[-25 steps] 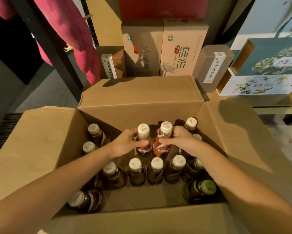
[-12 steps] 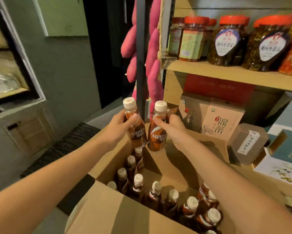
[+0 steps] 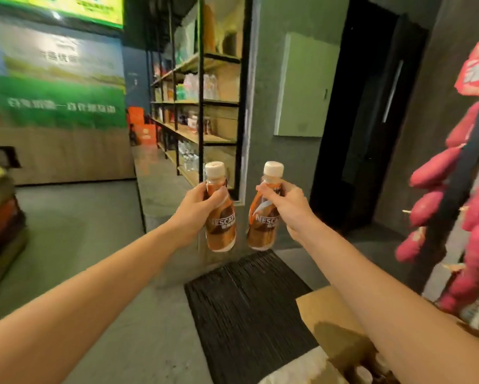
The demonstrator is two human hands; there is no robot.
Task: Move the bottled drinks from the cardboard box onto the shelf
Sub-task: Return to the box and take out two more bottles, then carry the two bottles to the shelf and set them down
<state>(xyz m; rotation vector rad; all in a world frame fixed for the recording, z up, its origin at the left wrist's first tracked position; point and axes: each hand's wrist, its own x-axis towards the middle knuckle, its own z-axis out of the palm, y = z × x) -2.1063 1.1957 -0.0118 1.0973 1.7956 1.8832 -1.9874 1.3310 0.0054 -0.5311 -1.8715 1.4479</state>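
Two brown coffee bottles with cream caps are held up in front of me at chest height. My left hand (image 3: 196, 210) grips the neck of the left bottle (image 3: 221, 228). My right hand (image 3: 286, 207) grips the neck of the right bottle (image 3: 263, 231). Both bottles hang upright, a small gap apart. Only a flap of the cardboard box (image 3: 335, 325) shows at the lower right; its inside is mostly hidden by my right arm. A black-framed wooden shelf (image 3: 202, 139) stands ahead, behind the bottles, with goods on several levels.
A black ribbed floor mat (image 3: 243, 309) lies below the bottles. Pink sausage-like strings (image 3: 454, 223) hang on a dark post at the right. A dark doorway (image 3: 371, 120) is ahead right. Stacked sacks (image 3: 0, 223) sit at the far left on the grey floor.
Both hands have lifted their bottles out of the box and carried them left. My view has turned away from the box and jar shelf toward the open floor and the far shelf.
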